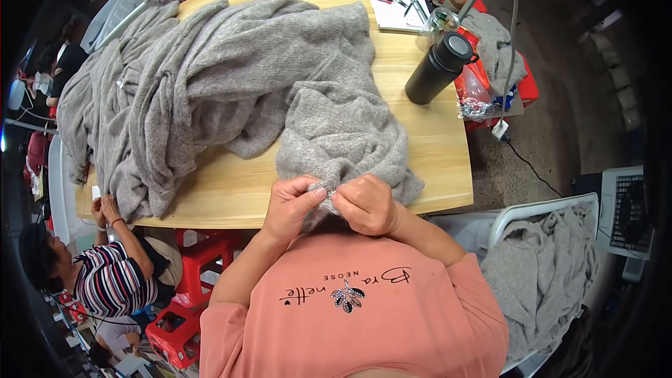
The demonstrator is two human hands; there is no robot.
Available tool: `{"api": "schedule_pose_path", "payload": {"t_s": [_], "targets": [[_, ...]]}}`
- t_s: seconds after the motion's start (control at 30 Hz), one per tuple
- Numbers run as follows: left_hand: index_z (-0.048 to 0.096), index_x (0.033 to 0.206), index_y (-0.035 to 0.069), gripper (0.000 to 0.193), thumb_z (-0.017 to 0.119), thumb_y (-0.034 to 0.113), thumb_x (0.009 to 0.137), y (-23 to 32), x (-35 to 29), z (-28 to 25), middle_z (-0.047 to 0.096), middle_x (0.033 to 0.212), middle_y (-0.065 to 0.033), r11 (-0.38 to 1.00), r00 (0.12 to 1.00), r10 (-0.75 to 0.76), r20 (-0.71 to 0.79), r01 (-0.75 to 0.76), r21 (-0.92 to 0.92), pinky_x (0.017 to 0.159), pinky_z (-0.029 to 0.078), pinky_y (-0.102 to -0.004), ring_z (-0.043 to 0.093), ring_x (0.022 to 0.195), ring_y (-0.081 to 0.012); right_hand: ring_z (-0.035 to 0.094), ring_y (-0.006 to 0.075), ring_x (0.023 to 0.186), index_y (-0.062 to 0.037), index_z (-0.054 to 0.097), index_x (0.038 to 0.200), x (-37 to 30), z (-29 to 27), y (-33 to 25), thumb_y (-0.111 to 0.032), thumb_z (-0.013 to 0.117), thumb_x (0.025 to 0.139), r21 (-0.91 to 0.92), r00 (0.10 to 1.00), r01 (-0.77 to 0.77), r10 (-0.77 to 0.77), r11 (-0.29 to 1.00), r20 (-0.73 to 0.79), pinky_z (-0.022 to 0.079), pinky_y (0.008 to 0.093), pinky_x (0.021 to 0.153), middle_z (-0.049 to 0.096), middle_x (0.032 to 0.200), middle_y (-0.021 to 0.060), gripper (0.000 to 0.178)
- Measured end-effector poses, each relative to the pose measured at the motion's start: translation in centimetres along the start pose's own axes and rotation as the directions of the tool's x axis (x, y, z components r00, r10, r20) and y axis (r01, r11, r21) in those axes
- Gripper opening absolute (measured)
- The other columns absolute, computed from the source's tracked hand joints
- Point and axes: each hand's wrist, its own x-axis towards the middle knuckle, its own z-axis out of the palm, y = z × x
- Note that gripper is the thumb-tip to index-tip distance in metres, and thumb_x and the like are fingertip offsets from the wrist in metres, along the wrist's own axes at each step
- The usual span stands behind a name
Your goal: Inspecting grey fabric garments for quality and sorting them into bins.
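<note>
A grey knitted garment [343, 129] lies bunched at the near edge of the wooden table [441, 168]. My left hand [290, 206] pinches its near edge between thumb and fingers. Right beside it, my right hand [367, 204] is closed on the same bit of knit, its fingertips almost meeting the left thumb. Whether a small tool sits between the fingers is too small to tell. Beyond, a large heap of the same grey knitwear [210, 63] spreads over the left and middle of the table and touches the garment.
A black bottle [437, 70] stands at the right, near papers [399, 3] with pens and a phone. Red stools [199, 266] are at the left, where a co-worker in stripes [115, 273] handles knitwear. A white bin [500, 227] of grey knits is at the lower right.
</note>
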Motion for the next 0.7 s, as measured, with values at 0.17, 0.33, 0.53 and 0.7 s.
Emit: {"api": "schedule_pose_path", "payload": {"t_s": [0.17, 0.33, 0.53, 0.7], "targets": [[0.064, 0.083, -0.002, 0.008, 0.060, -0.002, 0.076, -0.3, 0.1, -0.2, 0.062, 0.077, -0.0021, 0.999, 0.999, 0.027, -0.028, -0.026, 0.044, 0.065, 0.042, -0.0205, 0.053, 0.070, -0.0068, 0.051, 0.0178, 0.061, -0.0007, 0.058, 0.081, 0.1, 0.4, -0.1, -0.007, 0.056, 0.065, 0.034, 0.995, -0.088, 0.086, 0.996, 0.045, 0.039, 0.0290, 0.051, 0.054, 0.079, 0.0058, 0.017], [0.064, 0.084, -0.003, 0.010, 0.061, -0.005, 0.074, -1.2, -0.2, -0.4, 0.062, 0.077, -0.0023, 0.999, 0.998, 0.023, -0.064, -0.021, 0.032, 0.062, 0.043, -0.0199, 0.054, 0.068, -0.0067, 0.052, 0.0198, 0.062, -0.0019, 0.058, 0.078, -0.1, 0.4, -0.1, -0.003, 0.057, 0.065, 0.140, 0.971, -0.222, 0.206, 0.965, 0.120, 0.039, 0.0296, 0.051, 0.055, 0.080, 0.0055, 0.013], [0.063, 0.084, -0.003, 0.012, 0.059, -0.006, 0.074, -1.0, -0.5, -0.4, 0.062, 0.078, -0.0018, 0.965, 0.993, 0.039, -0.115, -0.008, 0.263, 0.061, 0.044, -0.0202, 0.054, 0.067, -0.0062, 0.056, 0.0282, 0.072, -0.0008, 0.057, 0.085, 0.0, 0.7, 0.2, 0.009, 0.058, 0.059, 0.396, 0.848, -0.530, 0.466, 0.750, 0.253, 0.045, 0.0316, 0.061, 0.056, 0.085, 0.0110, 0.028], [0.062, 0.083, 0.000, 0.018, 0.057, -0.008, 0.068, -0.3, -0.3, 0.0, 0.056, 0.066, -0.0070, 0.635, 0.886, 0.463, 0.034, -0.358, 0.685, 0.050, 0.040, -0.0246, 0.053, 0.056, -0.0136, 0.056, 0.0298, 0.066, -0.0013, 0.054, 0.090, 0.6, 0.9, 0.2, 0.007, 0.058, 0.059, 0.292, 0.833, -0.550, 0.488, 0.782, 0.261, 0.045, 0.0334, 0.056, 0.056, 0.082, 0.0138, 0.032]]}}
